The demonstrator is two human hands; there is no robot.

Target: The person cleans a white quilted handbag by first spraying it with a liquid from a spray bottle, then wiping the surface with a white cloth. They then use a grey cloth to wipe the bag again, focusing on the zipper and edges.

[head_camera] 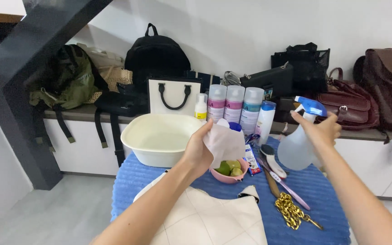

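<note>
My left hand (197,152) holds up a pale cloth (225,143) above a small pink bowl (229,176) of green lime pieces. My right hand (321,130) grips a translucent spray bottle (297,147) with a blue trigger head, its nozzle aimed left at the cloth. A cream quilted handbag (205,218) lies on the blue towel (316,188) beneath my arms, and its gold chain strap (292,212) trails to the right.
A cream wash basin (159,136) sits at the towel's back left. Several spray cans and bottles (234,105) stand behind the bowl, with brushes (273,163) beside it. Backpacks and handbags (156,59) line the shelf along the wall.
</note>
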